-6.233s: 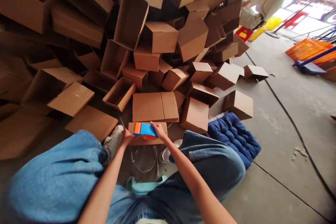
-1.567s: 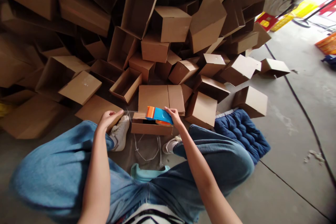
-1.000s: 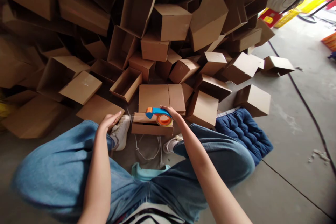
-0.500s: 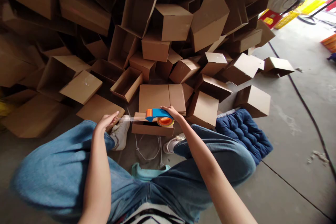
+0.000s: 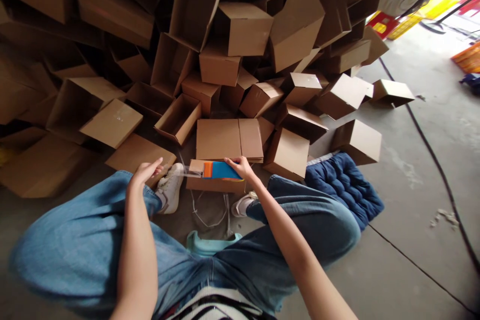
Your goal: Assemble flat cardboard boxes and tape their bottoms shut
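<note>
My right hand (image 5: pixel 241 167) is closed around a blue and orange tape dispenser (image 5: pixel 223 170), its blue top turned toward me. From the dispenser's orange end, a strip of clear packing tape (image 5: pixel 190 172) stretches left to my left hand (image 5: pixel 145 172), whose fingers are pinched at the strip's end. Directly below the dispenser, between my feet, sits a small cardboard box (image 5: pixel 215 186), partly covered by the dispenser and tape. Behind it lies a larger cardboard box (image 5: pixel 218 139) with a seam across its top.
A large heap of cardboard boxes (image 5: pixel 250 35) rises in front of me. At the right lie a navy quilted cushion (image 5: pixel 343 187) and a dark cable (image 5: pixel 427 140) on the concrete floor. A teal plastic piece (image 5: pixel 212 246) is between my legs, near a loose white strap (image 5: pixel 208 225).
The tape dispenser has turned in my right hand, so its orange roll is mostly out of sight and the blue top shows. My left hand has shifted slightly left with the tape.
</note>
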`<act>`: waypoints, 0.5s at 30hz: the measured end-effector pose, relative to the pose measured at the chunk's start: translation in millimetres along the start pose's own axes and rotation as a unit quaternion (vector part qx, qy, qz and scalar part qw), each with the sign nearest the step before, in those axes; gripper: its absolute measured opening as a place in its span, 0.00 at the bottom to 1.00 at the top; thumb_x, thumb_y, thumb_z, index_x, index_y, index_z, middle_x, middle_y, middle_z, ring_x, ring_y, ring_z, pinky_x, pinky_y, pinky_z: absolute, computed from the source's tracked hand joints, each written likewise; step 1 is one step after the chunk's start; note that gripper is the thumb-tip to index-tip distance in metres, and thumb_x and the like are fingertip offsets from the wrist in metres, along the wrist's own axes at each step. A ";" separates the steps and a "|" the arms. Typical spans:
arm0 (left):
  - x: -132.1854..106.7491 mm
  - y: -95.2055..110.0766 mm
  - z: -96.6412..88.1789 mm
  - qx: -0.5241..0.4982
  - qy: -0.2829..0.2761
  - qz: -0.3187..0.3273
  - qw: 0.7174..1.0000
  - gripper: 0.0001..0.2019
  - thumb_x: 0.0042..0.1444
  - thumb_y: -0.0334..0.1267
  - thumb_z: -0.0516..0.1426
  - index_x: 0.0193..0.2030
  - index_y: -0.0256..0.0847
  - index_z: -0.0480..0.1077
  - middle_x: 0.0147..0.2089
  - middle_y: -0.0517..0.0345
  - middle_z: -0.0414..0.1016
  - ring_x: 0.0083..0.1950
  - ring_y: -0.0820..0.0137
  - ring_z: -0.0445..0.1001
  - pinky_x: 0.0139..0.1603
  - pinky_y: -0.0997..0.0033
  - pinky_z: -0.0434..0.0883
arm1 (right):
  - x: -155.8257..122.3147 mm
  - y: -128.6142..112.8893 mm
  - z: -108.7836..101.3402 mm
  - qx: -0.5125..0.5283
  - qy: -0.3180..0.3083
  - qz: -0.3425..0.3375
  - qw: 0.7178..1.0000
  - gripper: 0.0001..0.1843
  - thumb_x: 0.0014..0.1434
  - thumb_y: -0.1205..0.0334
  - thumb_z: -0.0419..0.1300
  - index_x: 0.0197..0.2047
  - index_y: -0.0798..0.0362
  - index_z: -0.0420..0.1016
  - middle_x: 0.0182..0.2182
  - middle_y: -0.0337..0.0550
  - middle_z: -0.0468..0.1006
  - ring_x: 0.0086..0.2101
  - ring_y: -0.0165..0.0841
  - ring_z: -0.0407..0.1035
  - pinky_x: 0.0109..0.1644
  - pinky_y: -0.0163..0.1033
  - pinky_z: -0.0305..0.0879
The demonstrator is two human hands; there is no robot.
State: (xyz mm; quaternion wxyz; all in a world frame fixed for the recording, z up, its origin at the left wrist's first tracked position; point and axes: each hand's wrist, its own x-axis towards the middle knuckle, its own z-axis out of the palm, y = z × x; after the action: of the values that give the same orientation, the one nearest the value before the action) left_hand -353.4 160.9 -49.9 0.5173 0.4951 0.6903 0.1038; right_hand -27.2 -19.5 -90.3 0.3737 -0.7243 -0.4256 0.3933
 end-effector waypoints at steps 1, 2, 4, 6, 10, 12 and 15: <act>0.6 -0.6 0.3 0.002 0.000 0.000 1.000 0.25 0.41 0.61 0.69 0.19 0.38 0.74 0.20 0.53 0.73 0.25 0.68 0.69 0.27 0.70 0.64 | -1.5 -0.1 2.7 -0.009 0.003 -0.008 1.000 0.39 0.53 0.21 0.55 0.16 0.49 0.53 0.18 0.34 0.49 0.24 0.26 0.44 0.28 0.39 0.39; 1.2 -1.2 0.6 0.004 0.000 -0.001 1.000 0.25 0.41 0.61 0.69 0.19 0.38 0.75 0.20 0.53 0.74 0.25 0.68 0.70 0.27 0.70 0.65 | -2.8 0.2 5.2 -0.017 0.006 -0.016 1.000 0.39 0.54 0.22 0.55 0.16 0.49 0.55 0.18 0.35 0.50 0.24 0.26 0.45 0.28 0.39 0.40; 2.9 -2.9 1.2 0.008 0.000 -0.002 1.000 0.25 0.41 0.61 0.69 0.20 0.38 0.75 0.21 0.52 0.75 0.26 0.67 0.70 0.28 0.70 0.65 | -4.9 2.3 9.2 -0.029 0.014 -0.026 0.999 0.38 0.56 0.24 0.55 0.16 0.50 0.55 0.17 0.35 0.51 0.23 0.27 0.46 0.28 0.39 0.41; 4.9 -5.3 2.0 0.014 0.001 -0.002 1.000 0.25 0.41 0.61 0.68 0.19 0.38 0.75 0.21 0.52 0.75 0.26 0.67 0.71 0.29 0.70 0.65 | -5.9 6.3 10.8 -0.034 0.024 -0.032 0.999 0.38 0.57 0.24 0.53 0.16 0.49 0.53 0.17 0.35 0.51 0.23 0.27 0.47 0.28 0.38 0.42; 11.1 -15.1 3.9 0.039 -0.013 0.012 0.999 0.25 0.35 0.61 0.71 0.16 0.40 0.72 0.19 0.54 0.73 0.27 0.66 0.71 0.29 0.69 0.65 | -6.9 16.2 9.4 -0.033 0.043 -0.031 0.998 0.40 0.58 0.22 0.50 0.15 0.49 0.52 0.17 0.37 0.52 0.23 0.27 0.48 0.28 0.38 0.44; 16.0 -22.8 5.5 0.065 -0.030 0.027 0.997 0.25 0.30 0.59 0.74 0.14 0.41 0.70 0.18 0.55 0.72 0.27 0.65 0.70 0.29 0.68 0.65 | -7.8 20.5 9.7 -0.034 0.048 -0.029 0.998 0.40 0.58 0.22 0.49 0.15 0.50 0.57 0.17 0.38 0.55 0.23 0.28 0.51 0.27 0.37 0.46; 26.4 -35.3 10.2 0.119 -0.033 0.042 0.992 0.24 0.28 0.59 0.74 0.16 0.42 0.72 0.20 0.55 0.75 0.29 0.62 0.73 0.33 0.66 0.68 | -8.5 24.7 13.0 -0.041 0.048 -0.023 0.998 0.40 0.57 0.23 0.52 0.17 0.52 0.67 0.17 0.40 0.60 0.24 0.30 0.58 0.28 0.36 0.49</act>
State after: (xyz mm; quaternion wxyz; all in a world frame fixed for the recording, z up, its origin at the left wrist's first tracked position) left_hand -364.7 160.8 -93.7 0.4723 0.5846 0.6591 0.0266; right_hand -33.6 -33.4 -115.1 0.3729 -0.7471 -0.4394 0.3313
